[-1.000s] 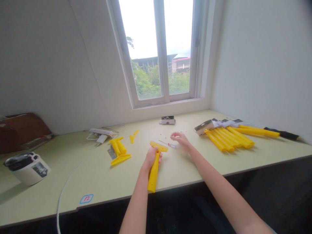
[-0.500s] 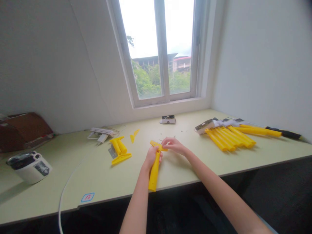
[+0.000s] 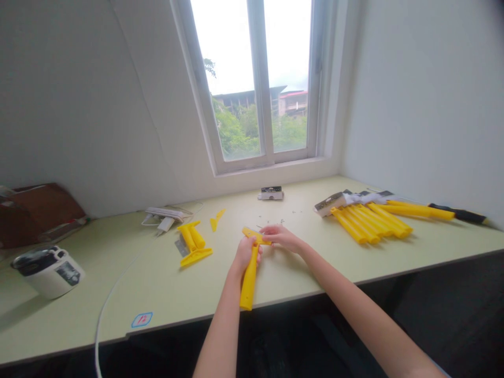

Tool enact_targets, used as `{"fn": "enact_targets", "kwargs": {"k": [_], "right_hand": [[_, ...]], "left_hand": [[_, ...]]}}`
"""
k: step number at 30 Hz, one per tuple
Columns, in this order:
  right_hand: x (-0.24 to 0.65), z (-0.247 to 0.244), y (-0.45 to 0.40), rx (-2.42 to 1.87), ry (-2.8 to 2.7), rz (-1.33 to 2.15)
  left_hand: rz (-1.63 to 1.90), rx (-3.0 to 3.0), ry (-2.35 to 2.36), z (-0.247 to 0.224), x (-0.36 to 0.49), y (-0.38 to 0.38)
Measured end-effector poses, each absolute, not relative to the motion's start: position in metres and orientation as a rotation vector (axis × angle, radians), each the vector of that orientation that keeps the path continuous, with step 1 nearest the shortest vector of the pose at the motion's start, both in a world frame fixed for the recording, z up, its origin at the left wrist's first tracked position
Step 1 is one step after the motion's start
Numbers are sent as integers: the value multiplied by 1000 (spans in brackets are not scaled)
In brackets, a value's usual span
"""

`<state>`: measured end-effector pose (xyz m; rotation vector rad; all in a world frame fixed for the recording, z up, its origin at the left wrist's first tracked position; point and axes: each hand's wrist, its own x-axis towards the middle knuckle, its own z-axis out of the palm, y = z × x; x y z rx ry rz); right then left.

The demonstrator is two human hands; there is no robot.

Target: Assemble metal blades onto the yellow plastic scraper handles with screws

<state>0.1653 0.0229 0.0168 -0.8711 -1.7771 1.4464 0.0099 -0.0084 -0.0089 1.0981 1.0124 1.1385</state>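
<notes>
My left hand (image 3: 244,254) is closed around a yellow scraper (image 3: 248,283), just below its crosswise head. The scraper's handle slants down toward the table's front edge. The fingers of my right hand (image 3: 281,236) are bent together at the right end of the head, touching it; whether a small part is between them is hidden. Left of my hands lie more yellow scrapers (image 3: 196,256) with a grey metal blade (image 3: 181,245) beside them. Small yellow pieces (image 3: 216,219) rest farther back. Tiny screws (image 3: 282,221) are scattered beyond my right hand.
Several yellow handles (image 3: 370,224) lie in a row at the right, near a black-handled tool (image 3: 457,214). A small box (image 3: 271,193) stands below the window. At the left are a white mug (image 3: 49,273), a power strip (image 3: 165,214), a cable (image 3: 103,310) and a brown box (image 3: 43,212).
My right hand's fingers have shifted slightly down and flattened against the right end of the scraper head. The left hand and the scraper stay in place.
</notes>
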Motion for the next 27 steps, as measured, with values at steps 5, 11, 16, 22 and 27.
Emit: {"fn": "enact_targets", "kwargs": {"k": [5, 11, 16, 22, 27], "right_hand": [[168, 13, 25, -822, -1748, 1651], [166, 4, 34, -964, -1578, 1774], [164, 2, 36, -948, -1491, 1812], [164, 1, 38, -900, -1445, 1762], [168, 2, 39, -933, -1397, 1702]], "left_hand": [[1159, 1131, 998, -7, 10, -9], [1160, 1106, 1008, -7, 10, -9], [1165, 1105, 998, -7, 10, -9], [1183, 1077, 1069, -6, 11, -8], [1327, 1135, 1237, -8, 12, -8]]}}
